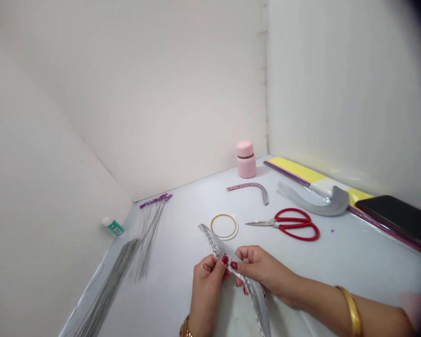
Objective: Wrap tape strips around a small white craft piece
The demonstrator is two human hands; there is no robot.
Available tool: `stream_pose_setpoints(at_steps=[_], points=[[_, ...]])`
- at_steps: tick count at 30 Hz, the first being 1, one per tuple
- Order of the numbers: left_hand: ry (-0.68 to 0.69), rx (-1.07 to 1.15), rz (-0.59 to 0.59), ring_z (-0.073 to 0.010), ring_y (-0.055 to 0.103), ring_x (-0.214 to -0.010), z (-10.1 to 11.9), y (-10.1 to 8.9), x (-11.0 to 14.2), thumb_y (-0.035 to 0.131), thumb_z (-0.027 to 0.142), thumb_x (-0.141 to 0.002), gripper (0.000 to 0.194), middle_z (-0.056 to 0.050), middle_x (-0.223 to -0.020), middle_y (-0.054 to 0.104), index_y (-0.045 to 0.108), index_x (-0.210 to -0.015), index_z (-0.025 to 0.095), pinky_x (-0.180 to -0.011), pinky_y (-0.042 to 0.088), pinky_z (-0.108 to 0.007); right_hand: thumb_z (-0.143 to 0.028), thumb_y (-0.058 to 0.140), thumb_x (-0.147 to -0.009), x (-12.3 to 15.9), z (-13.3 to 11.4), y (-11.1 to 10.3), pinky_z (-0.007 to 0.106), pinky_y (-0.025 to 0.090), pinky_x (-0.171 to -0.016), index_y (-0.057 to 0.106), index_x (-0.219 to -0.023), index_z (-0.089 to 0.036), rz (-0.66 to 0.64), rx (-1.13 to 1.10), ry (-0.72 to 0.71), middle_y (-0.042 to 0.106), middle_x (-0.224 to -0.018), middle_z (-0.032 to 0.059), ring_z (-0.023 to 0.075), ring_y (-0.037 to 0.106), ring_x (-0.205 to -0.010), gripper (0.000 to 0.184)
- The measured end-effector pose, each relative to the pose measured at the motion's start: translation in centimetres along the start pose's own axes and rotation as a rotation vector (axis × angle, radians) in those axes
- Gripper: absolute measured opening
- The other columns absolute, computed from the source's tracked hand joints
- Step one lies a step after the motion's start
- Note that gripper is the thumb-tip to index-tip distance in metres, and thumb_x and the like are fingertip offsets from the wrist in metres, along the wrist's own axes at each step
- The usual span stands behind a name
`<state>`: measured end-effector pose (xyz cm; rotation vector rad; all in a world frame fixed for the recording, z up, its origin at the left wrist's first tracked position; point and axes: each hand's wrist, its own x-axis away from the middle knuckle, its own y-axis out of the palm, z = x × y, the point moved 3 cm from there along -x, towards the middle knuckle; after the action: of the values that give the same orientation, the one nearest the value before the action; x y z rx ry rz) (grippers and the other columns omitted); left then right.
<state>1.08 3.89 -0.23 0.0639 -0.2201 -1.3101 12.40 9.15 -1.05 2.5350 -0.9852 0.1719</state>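
A long silvery strip (258,299) with a speckled edge slants between my hands, curling at its lower end. My left hand (207,285) pinches its middle between thumb and fingers. Close beside it, my right hand (257,267) grips the same strip from the right, the two thumbs nearly touching. Some fingertips are hidden behind the strip. Just beyond its upper tip lies a thin gold ring (224,215). Red-handled scissors (284,224) rest to the right of the ring, blades pointing left.
Thin grey wires (112,281) lie at left, several purple-tipped stems (156,201) above them. Behind stand a pink jar (246,161) and a curved pinkish strip (254,186). Along the right wall are a grey curled strip (315,206), yellow sheets (298,169) and a black phone (396,220).
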Motion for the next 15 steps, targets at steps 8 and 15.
stream_pose_setpoints(at_steps=[8, 15], points=[[0.008, 0.085, 0.052, -0.0089, 0.05, -0.05, -0.4, -0.7, -0.6, 0.066, 0.029, -0.071, 0.018, 0.0, -0.053, 0.06, 0.063, -0.067, 0.012, -0.052, 0.037, -0.019, -0.039, 0.062, -0.072, 0.3, -0.3, 0.2, 0.019, 0.041, -0.051, 0.053, -0.076, -0.013, 0.003, -0.002, -0.071, 0.061, -0.065, 0.0014, 0.0083, 0.052, -0.051, 0.028], [-0.047, 0.372, 0.037, -0.0108, 0.057, -0.059, -0.1, -0.6, -0.2, 0.062, 0.026, -0.076, 0.018, -0.004, -0.064, 0.064, 0.062, -0.067, 0.011, -0.06, 0.043, -0.022, -0.039, 0.059, -0.074, 0.1, -0.6, 0.2, 0.017, 0.033, -0.045, 0.051, -0.075, -0.015, 0.11, -0.013, -0.082, 0.058, -0.063, -0.0004, 0.0082, 0.052, -0.051, 0.025]])
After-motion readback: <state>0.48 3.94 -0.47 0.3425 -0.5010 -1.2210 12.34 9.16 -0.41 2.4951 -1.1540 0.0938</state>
